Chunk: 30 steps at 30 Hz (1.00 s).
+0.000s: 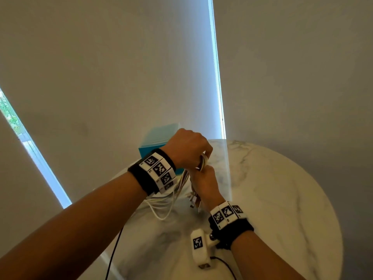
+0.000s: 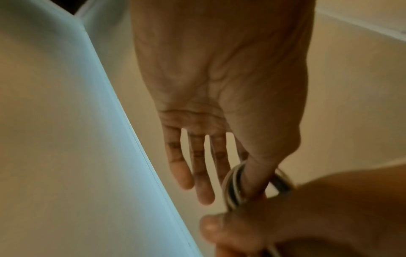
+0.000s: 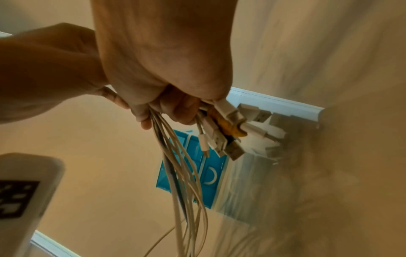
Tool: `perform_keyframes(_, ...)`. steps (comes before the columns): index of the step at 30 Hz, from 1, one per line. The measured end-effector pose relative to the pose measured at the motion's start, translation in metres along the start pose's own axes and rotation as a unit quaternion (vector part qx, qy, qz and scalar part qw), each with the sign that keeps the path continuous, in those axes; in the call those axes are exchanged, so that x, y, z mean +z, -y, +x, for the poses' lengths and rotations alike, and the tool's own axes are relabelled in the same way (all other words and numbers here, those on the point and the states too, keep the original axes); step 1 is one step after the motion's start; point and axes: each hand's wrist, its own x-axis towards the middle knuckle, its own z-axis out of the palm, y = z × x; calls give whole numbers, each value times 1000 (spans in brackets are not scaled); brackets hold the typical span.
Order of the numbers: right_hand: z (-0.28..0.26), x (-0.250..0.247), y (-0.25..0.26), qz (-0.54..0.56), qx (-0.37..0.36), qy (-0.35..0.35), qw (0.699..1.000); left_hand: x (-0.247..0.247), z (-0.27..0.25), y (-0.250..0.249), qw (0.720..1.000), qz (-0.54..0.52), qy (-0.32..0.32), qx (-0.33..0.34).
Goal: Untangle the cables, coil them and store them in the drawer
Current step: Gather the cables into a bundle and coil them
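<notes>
A bundle of white cables [image 1: 175, 194] hangs between my two hands above the marble table [image 1: 272, 199]. My right hand [image 1: 203, 184] grips the bundle in its fist; several USB plugs [image 3: 228, 137] stick out beside its fingers and the strands [image 3: 182, 173] dangle below. My left hand [image 1: 187, 150] is just above it, thumb [image 2: 257, 175] and forefinger pinching the top of a coiled loop [image 2: 231, 187], the other fingers [image 2: 197, 167] straight. The blue drawer box [image 1: 157, 138] stands behind the hands; in the right wrist view its small drawers [image 3: 197, 165] with round handles look closed.
The round table's edge curves off at the right and front. Roller blinds [image 1: 101, 67] hang close behind the table, with bright gaps between them. A thin black wire [image 1: 113, 253] runs down from my left wrist, another from the right wrist camera [image 1: 199, 247].
</notes>
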Motion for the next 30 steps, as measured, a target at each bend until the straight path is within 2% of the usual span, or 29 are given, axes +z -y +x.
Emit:
perform_keyframes(5, -5, 0, 4, 13, -50, -60, 997, -1, 8, 4, 999, 11, -37, -34)
perform_keyframes(8, -5, 1, 1, 42, -68, -88, 993, -1, 10, -1, 998, 25, -56, -22)
perform_keyframes(11, -6, 1, 0, 25, -80, -95, 992, 3, 8, -6, 998, 13, -63, -12)
perform_keyframes(15, -10, -2, 0, -76, -90, -57, 991, 0, 6, -19, 992, 95, -38, 77)
perform_keyframes(17, -14, -5, 6, -88, -107, -51, 989, -7, 5, -16, 986, 127, -44, 94)
perform_keyframes(21, -19, -2, 11, 11, -113, -40, 993, -16, -8, -2, 988, 123, -78, 57)
perform_keyframes(25, -32, 6, 7, 78, -105, -36, 991, -13, -12, -12, 982, 107, -122, 94)
perform_keyframes(28, -33, 6, 3, 70, -91, -53, 992, -15, -9, -17, 981, 75, -146, 101)
perform_keyframes(30, -31, 6, 4, 62, -59, -11, 996, -9, -10, -16, 982, 61, -142, 104)
